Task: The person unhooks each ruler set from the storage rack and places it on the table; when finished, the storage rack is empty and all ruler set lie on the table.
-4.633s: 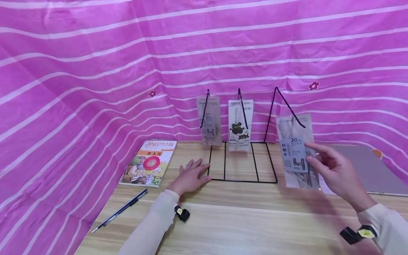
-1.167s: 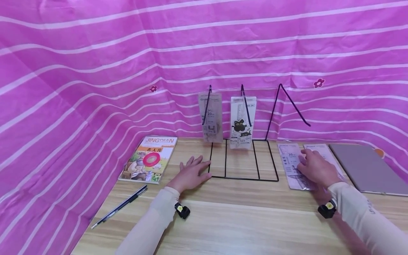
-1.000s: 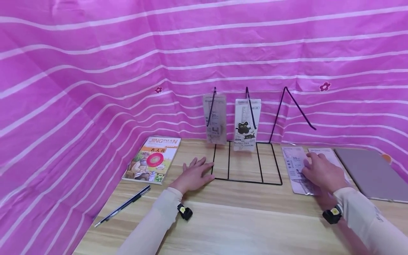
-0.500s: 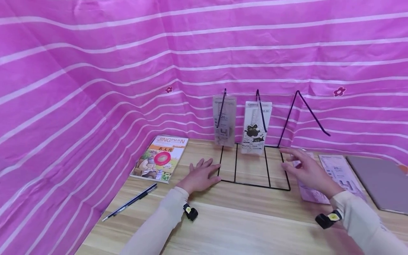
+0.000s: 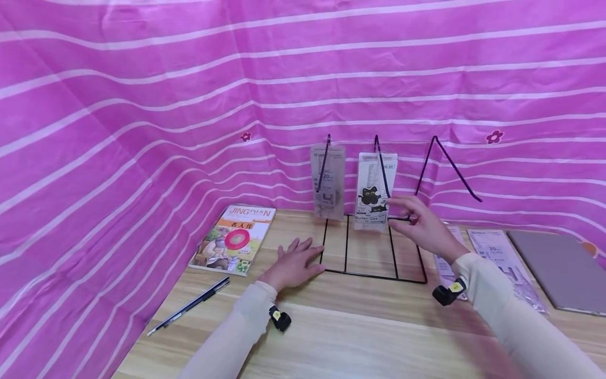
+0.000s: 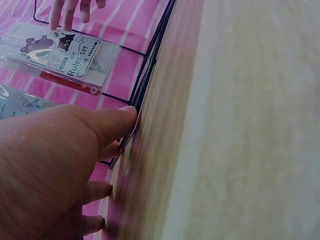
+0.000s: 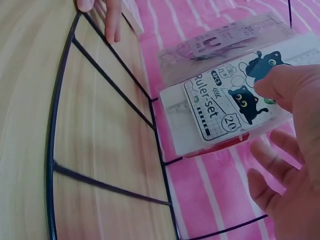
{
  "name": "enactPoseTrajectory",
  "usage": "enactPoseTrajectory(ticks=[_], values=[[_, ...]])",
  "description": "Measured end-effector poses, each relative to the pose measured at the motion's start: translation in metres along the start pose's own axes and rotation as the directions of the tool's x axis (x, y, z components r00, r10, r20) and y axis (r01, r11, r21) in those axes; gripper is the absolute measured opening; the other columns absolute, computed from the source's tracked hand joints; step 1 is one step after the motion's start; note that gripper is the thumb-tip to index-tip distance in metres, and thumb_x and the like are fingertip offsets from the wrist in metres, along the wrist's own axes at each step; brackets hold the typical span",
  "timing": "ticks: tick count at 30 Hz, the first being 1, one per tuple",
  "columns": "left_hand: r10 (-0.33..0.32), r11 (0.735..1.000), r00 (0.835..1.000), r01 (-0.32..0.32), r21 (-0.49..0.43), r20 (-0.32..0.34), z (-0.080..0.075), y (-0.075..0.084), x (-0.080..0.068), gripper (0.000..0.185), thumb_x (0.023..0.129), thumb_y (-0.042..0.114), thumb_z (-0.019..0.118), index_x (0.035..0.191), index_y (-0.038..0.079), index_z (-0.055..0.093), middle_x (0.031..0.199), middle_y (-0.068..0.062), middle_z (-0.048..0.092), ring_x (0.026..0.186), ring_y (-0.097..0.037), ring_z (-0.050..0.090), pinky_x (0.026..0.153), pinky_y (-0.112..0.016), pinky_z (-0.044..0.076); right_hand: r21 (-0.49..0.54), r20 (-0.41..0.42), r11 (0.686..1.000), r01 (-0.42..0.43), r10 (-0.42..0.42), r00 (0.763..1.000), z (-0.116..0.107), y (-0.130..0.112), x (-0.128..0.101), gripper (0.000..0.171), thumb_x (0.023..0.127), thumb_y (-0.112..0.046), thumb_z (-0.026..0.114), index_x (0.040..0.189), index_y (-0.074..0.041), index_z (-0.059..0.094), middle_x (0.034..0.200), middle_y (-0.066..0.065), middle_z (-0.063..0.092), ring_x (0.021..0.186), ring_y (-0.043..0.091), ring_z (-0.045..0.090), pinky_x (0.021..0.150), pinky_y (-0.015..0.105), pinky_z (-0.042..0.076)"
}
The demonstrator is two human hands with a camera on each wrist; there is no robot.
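Both w/ fingers apart: L hand (image 5: pixel 293 266) on wood tbl (image 5: pixel 341 329), R hand (image 5: pixel 428 227) by ruler pkt (image 5: pixel 367 202), pink cloth (image 5: pixel 156 118) behind.

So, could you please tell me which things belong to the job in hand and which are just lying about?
Likely the job:
wire rack, touched by left hand
cat ruler set, beside right hand
other hanging pack
flat packs beside rack

Seemingly idle:
book
pink ring
pens
flat grey item
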State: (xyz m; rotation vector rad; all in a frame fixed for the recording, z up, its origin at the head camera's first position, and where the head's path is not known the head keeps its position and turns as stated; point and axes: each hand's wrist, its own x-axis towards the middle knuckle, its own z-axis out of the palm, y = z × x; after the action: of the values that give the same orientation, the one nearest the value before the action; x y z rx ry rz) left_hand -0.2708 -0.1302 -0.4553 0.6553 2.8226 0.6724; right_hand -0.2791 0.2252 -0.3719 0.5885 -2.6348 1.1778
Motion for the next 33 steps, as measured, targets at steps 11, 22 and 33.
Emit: enactPoseTrajectory(ticks=[11,22,33], values=[[-0.011,1.000,1.000,0.011,0.003,0.001,-0.001,0.001,-0.002,0.062,0.104,0.058,0.057,0.160,0.032,0.046,0.175,-0.007,0.026,0.163,-0.045,0.012,0.122,-0.081,0.002,0.050,-0.068,0.997,-0.057,0.060,0.996,0.014,-0.005,0.010,0.043,0.099,-0.020,0.074,0.141,-0.014,0.065,0.130,0.014,0.066,0.098,0.022,0.068,0.078,0.022,0.058],[0.001,1.000,1.000,-0.001,0.007,0.000,-0.003,0.001,0.001,0.063,0.104,0.058,0.056,0.160,0.031,0.046,0.175,-0.009,0.026,0.163,-0.046,0.012,0.121,-0.082,0.002,0.132,-0.205,0.991,0.026,0.001,0.979,0.014,-0.026,-0.011,0.021,0.100,-0.014,0.074,0.120,-0.009,0.069,0.098,0.015,0.077,0.078,0.001,0.069,0.062,0.019,0.054],[-0.008,1.000,1.000,0.008,-0.008,0.010,-0.003,0.003,-0.001,0.062,0.104,0.056,0.057,0.159,0.030,0.047,0.175,-0.009,0.026,0.162,-0.047,0.012,0.122,-0.082,0.002,0.042,-0.203,0.997,0.071,-0.061,0.977,0.000,-0.034,-0.038,0.039,0.101,-0.010,0.071,0.139,-0.017,0.068,0.085,0.005,0.068,0.065,0.008,0.058,0.053,0.023,0.047]])
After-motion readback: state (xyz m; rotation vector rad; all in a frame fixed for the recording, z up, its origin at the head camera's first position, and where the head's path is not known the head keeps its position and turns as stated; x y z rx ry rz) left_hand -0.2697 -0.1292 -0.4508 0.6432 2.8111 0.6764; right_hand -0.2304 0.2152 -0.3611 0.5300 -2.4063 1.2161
